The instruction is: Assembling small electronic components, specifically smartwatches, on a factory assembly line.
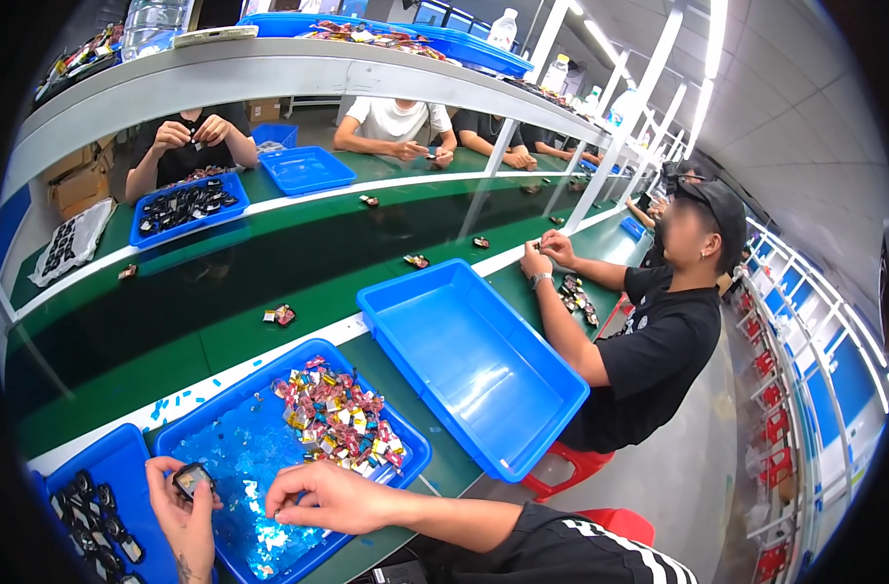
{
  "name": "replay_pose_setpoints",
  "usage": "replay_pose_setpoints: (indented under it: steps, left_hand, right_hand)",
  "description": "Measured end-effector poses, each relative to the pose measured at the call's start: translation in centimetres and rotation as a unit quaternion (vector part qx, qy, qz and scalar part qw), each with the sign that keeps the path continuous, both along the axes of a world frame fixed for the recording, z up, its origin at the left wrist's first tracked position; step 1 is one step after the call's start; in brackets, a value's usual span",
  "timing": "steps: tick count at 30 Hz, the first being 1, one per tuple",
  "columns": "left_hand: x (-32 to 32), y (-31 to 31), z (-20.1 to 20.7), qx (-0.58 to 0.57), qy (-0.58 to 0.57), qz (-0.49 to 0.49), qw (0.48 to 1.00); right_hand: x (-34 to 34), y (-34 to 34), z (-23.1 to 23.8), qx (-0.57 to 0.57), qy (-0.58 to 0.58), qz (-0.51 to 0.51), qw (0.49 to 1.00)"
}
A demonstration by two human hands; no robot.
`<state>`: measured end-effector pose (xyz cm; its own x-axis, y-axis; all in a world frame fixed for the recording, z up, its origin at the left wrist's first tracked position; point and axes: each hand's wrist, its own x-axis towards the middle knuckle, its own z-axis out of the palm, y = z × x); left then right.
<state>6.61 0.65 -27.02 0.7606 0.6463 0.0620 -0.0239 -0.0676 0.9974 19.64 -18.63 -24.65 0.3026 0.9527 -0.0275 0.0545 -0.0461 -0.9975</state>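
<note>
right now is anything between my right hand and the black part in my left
Nothing visible stands between the right hand and the black part: only a gap above the blue scraps in the tray. The left hand holds it, thumb overlapping its lower edge.

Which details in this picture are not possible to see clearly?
- Head view: what the right hand pinches, if anything: its fingers hide it.
- Head view: back of the black square part: turned away, behind it the left hand.
- Head view: near end of the left blue tray: lower edge cuts it.
- Head view: single pieces in the colourful pile: too small, overlapping.
</note>
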Motion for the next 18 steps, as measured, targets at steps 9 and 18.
replay_pose_setpoints:
  steps: [9,18]
  left_hand:
    - [-0.2,0.8,0.4,-0.145,-0.029,-0.048,0.988]
    - [0.6,-1.2,0.2,-0.202,-0.038,-0.208,0.956]
  right_hand:
    - [-0.9,1.0,-0.1,0.035,-0.107,-0.061,0.992]
    - [-1.8,2.1,-1.2,0.079,-0.133,-0.224,0.962]
